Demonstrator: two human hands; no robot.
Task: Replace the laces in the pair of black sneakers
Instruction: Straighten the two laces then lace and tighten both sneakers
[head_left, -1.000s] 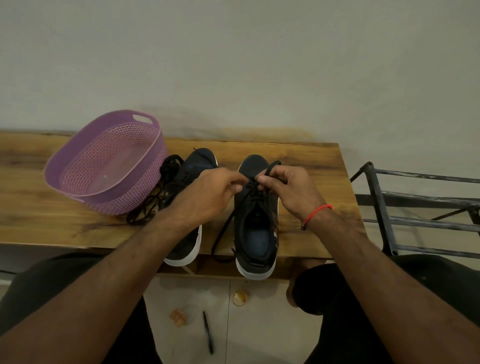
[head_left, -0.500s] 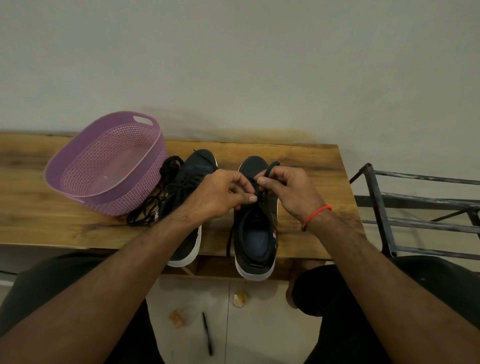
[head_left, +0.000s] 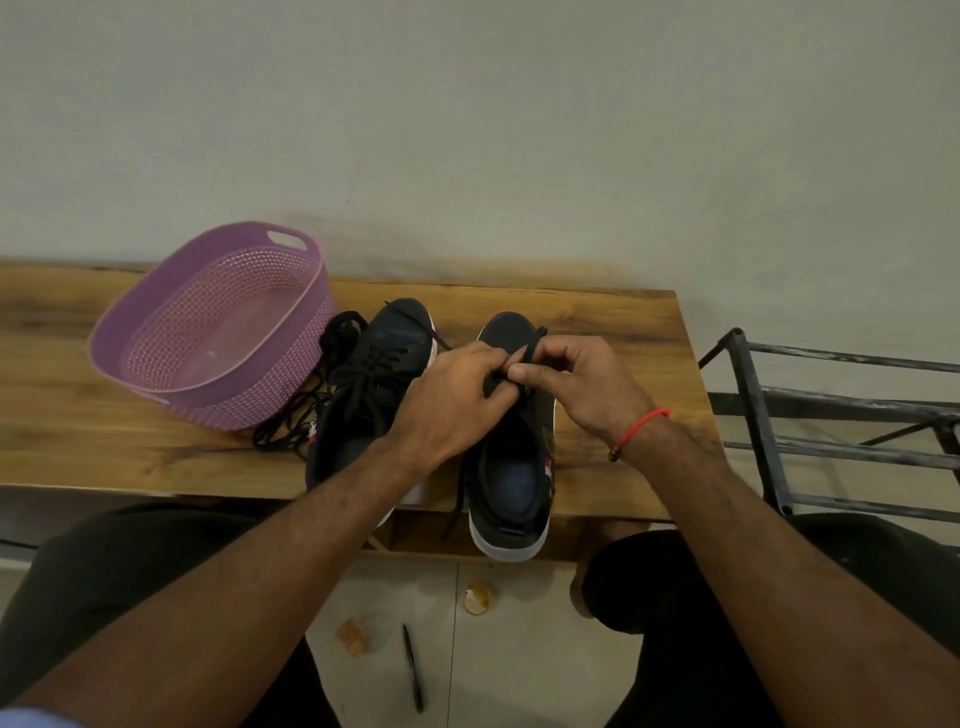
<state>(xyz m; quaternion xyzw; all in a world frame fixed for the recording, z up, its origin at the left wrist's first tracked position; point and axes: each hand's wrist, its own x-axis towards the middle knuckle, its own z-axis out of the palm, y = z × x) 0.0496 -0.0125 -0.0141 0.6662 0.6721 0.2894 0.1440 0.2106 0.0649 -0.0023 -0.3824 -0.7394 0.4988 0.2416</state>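
Wooden bench (head_left: 597, 322) runs across the view against a pale wall, with a dark metal rack (head_left: 831, 415) standing just off its right end. On the bench's left part sits a purple basket (head_left: 208, 332), tilted toward the viewer. Beside it stand two black sneakers, toes to the wall and heels over the near edge: the left sneaker (head_left: 374, 374) is laced, and the right sneaker (head_left: 511, 467) sits under both hands. Loose black laces (head_left: 301, 415) lie in a tangle between the basket and the left sneaker. The left hand (head_left: 452, 400) and the right hand (head_left: 587, 384) meet above the right sneaker's eyelets, each pinching the black lace (head_left: 524, 353) between thumb and fingertips. A red thread (head_left: 641, 426) circles the right wrist. A pen (head_left: 414, 667) lies on the floor below.
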